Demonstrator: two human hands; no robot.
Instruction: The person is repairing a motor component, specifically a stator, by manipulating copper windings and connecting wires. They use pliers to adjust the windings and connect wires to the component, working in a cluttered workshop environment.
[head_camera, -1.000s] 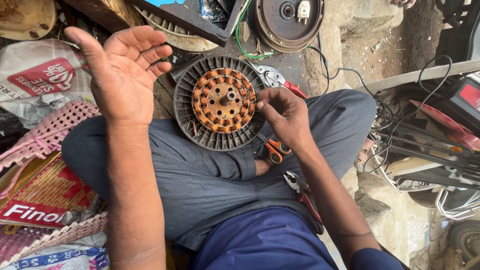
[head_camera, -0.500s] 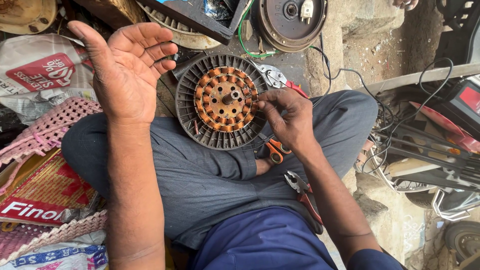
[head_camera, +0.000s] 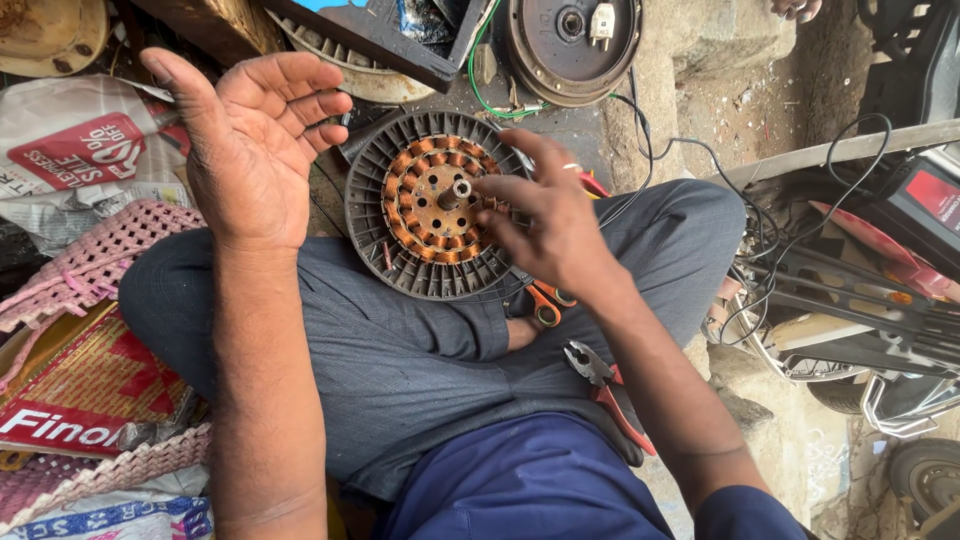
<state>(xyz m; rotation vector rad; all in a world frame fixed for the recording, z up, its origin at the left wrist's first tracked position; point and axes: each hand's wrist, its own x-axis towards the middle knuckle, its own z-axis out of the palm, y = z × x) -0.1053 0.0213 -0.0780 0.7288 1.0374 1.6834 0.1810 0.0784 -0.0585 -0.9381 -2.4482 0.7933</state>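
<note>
A round fan motor (head_camera: 432, 205) rests on the person's crossed legs in grey trousers (head_camera: 400, 350). Its outer ring is dark grey plastic with thin radial fins, and inside it sits a circle of copper-coloured wire coils around a rusty metal plate with a short steel shaft at the middle. The right hand (head_camera: 545, 215) lies over the motor's right side, its grip half closed, fingertips touching the coils. The left hand (head_camera: 250, 140) is raised just left of the motor, palm up, its grip spread apart and holding nothing. Below the motor, by the right wrist, lie orange-handled scissors (head_camera: 545, 305) and red-handled pliers (head_camera: 605, 385). Above the motor sits a dark metal disc (head_camera: 572, 45), and to its left a pink woven mat (head_camera: 90, 265)
</note>
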